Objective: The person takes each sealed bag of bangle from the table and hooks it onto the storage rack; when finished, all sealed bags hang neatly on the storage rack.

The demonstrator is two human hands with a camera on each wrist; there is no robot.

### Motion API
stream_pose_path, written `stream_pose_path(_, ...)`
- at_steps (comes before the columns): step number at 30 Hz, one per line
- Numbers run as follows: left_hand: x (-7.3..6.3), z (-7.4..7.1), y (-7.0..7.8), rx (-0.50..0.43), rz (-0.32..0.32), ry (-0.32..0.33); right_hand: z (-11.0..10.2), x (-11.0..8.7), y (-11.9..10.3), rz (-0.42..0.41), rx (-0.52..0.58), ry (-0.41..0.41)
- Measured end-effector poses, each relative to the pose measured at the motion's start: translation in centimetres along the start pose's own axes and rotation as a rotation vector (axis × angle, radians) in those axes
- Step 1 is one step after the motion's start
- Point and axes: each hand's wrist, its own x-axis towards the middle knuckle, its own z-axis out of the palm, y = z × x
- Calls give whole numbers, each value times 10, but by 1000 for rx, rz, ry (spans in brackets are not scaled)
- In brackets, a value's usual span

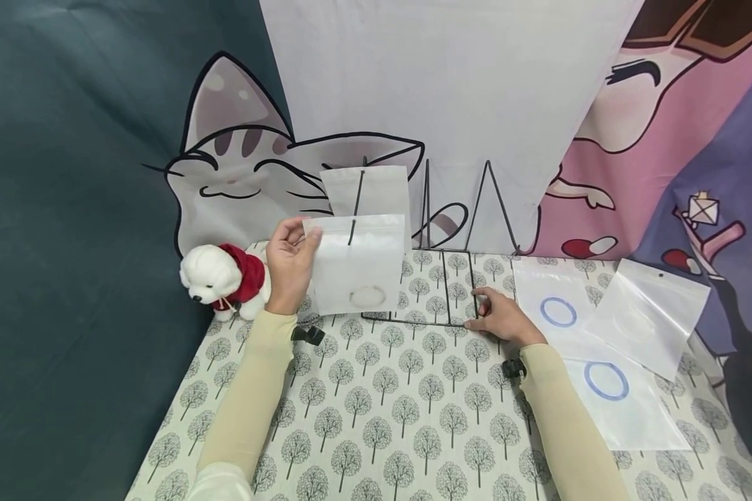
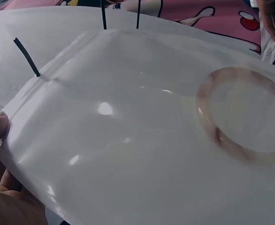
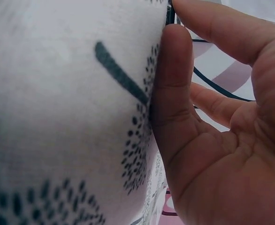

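Note:
A translucent zip bag (image 1: 345, 268) with a pale bangle (image 1: 367, 298) inside hangs at the front of a black wire rack (image 1: 446, 287), a prong poking through its top. My left hand (image 1: 290, 263) pinches the bag's upper left edge between thumb and fingers. In the left wrist view the bangle (image 2: 208, 108) looks pinkish-brown and marbled. Another bag (image 1: 382, 189) hangs behind on the rack. At the rack's right end, my right hand (image 1: 501, 318) holds the base wire with thumb and index finger; the right wrist view shows those fingers (image 3: 175, 61) at a dark bar.
To the right lie several flat bags: one bag with a blue ring (image 1: 558, 312), another with a blue ring (image 1: 606, 380), and a bag (image 1: 648, 316) overlapping them. A white plush dog (image 1: 209, 275) in red sits left. Printed cloth (image 1: 451, 104) hangs behind the tree-patterned tabletop (image 1: 407, 410).

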Motion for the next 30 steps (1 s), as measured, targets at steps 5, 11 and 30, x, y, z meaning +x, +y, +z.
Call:
stream_pose_path(5,14,3,-7,17,-14,10,0,0,-2,1,1,1)
stream_pose_path(11,36,10,-18,14,-26,36,0,-1,-4,2,22,4)
stream_pose_path(30,68,28,-38,83,-90,52,-1,-1,-3,24,21,1)
